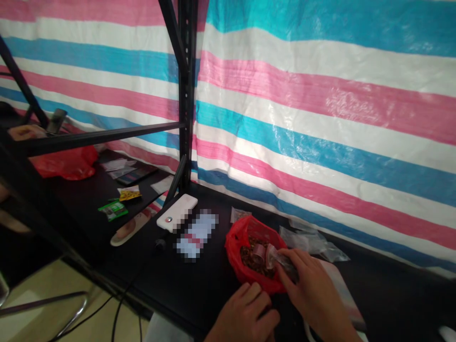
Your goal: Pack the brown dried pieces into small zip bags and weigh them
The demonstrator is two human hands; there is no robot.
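- Left hand (245, 311): fingers curled beside the near edge of the red bag (233, 251); cannot tell whether it grips anything.
- Right hand (309, 285): closed around some clear plastic (272, 257) over the red bag's mouth.
- Red bag: open on the black table (203, 285), brown bits (248, 256) inside.
- Clear bags (313, 241): just behind the right hand.
- Striped sheet (320, 95): hanging behind the table.

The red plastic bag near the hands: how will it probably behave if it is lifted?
The red plastic bag would probably sag, since its thin wall looks creased. The loose brown bits inside would likely shift as it moves. Its mouth is wide open, so tilting it might spill some.
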